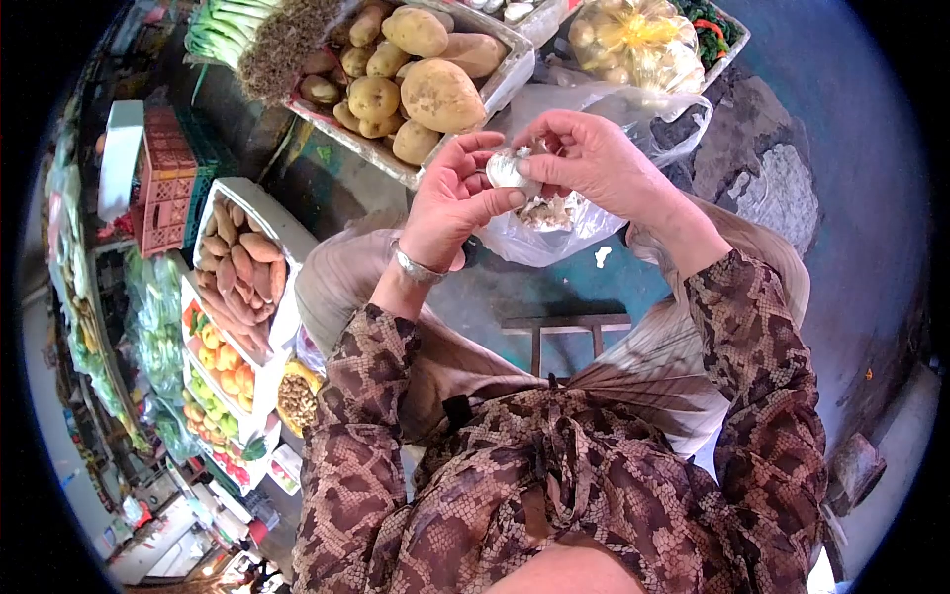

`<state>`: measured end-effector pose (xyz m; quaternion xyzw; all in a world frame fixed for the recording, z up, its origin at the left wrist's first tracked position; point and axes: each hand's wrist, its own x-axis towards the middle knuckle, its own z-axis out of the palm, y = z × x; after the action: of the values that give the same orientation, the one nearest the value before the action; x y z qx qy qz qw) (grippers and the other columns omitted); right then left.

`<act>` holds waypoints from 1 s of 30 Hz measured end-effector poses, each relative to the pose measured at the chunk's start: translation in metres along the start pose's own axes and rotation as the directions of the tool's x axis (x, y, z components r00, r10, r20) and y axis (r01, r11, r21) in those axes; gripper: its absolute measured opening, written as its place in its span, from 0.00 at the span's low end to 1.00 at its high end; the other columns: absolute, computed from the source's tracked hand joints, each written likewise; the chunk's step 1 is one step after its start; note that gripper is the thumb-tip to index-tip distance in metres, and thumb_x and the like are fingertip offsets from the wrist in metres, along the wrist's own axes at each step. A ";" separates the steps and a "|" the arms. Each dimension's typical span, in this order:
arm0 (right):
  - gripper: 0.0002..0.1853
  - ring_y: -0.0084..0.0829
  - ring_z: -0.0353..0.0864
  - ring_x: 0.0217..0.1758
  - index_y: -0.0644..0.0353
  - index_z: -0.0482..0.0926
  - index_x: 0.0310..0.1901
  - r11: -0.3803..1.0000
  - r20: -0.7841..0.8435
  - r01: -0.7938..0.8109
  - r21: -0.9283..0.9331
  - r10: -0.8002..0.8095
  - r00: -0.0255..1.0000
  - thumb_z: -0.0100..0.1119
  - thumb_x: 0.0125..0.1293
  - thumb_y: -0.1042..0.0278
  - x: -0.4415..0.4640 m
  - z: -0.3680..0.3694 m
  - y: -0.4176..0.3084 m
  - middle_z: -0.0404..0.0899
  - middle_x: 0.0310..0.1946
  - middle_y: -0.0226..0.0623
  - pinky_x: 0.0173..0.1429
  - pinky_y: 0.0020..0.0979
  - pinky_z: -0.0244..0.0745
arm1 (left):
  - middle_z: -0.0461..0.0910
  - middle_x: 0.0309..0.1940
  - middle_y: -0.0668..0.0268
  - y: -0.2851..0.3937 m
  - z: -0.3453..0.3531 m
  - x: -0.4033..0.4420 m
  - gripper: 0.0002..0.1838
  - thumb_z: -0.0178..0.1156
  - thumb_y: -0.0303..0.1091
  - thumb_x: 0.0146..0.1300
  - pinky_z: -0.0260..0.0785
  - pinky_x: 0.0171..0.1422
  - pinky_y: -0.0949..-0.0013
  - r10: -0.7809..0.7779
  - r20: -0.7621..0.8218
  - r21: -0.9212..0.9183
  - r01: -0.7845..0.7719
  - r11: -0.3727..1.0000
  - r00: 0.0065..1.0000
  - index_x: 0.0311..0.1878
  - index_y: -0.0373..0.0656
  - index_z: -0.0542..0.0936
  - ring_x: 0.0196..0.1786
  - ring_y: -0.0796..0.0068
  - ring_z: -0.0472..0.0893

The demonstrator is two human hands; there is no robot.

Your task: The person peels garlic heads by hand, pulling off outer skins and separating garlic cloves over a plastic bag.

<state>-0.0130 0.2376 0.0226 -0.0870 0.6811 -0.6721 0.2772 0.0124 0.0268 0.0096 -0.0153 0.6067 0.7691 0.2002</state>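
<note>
Between my two hands is a whitish, roundish item like a garlic bulb (509,171). My left hand (453,203) holds it from the left, thumb and fingers around its side. From the right, my right hand (584,158) pinches its edge with thumb and fingertips. Directly below both hands lies an open clear plastic bag (554,246) with pale brownish peelings or bulbs (546,212) inside. The palm of my right hand partly hides what is behind it.
A box of potatoes (417,89) stands just beyond my hands, with green onions (226,35) to its left. A bag of pale round produce (633,45) is at the upper right. Sweet potatoes (238,269) and fruit (220,358) are on the left.
</note>
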 end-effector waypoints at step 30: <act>0.06 0.19 0.78 0.30 0.69 0.79 0.38 0.912 -0.126 0.214 -0.350 -0.273 0.954 0.60 0.69 0.73 0.003 0.002 0.006 0.79 0.26 0.31 0.36 0.26 0.75 | 0.81 0.50 0.69 0.012 0.003 -0.007 0.26 0.69 0.21 0.60 0.75 0.44 0.78 -0.131 0.046 0.067 0.128 0.990 0.990 0.62 0.39 0.74 0.44 0.83 0.81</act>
<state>-0.0127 0.2350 0.0158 -0.1585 0.7898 -0.5818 0.1122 0.0159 0.0252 0.0231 -0.0290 0.6236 0.7348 0.2652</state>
